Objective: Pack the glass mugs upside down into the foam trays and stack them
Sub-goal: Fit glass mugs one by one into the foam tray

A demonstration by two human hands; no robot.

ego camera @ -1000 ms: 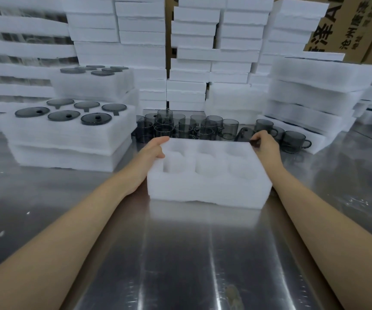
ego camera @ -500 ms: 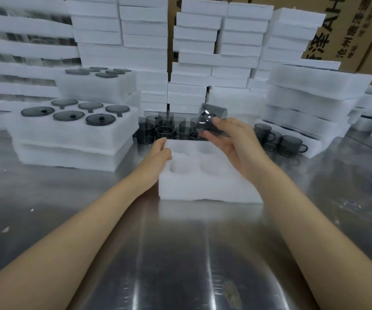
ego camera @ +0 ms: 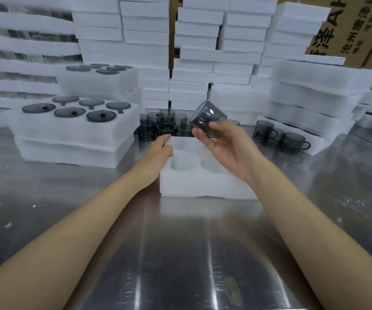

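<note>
The right hand [ego camera: 225,144] is reaching out over the foam tray [ego camera: 203,182], palm turned up and to the left. Its fingers are curled around a dark glass mug [ego camera: 207,117], so it is closed on the mug. The mug is up in the air, above the far edge of the tray, and it is tilting with its bottom pointing up and away. I cannot see its handle.

The left hand [ego camera: 156,155] is lying flat against the left side of the tray, near the far left corner. Its fingers are stretched out and resting on the foam. It is holding nothing but the tray's edge.

The tray is sitting in the middle of the shiny metal worktop [ego camera: 180,253]. Its round holes are showing and no mug is sitting in them yet.

More mugs [ego camera: 164,126] are standing in a bunch just behind the tray, and three more mugs [ego camera: 279,136] are standing off to the right by a pile of foam. On the left side of the worktop, a filled tray [ego camera: 73,128] is showing round dark glass bottoms on top.

Half a second ago the mug was in the same hand at about the same height. One second ago the right hand was empty and was gripping the far right corner of the tray.
</note>
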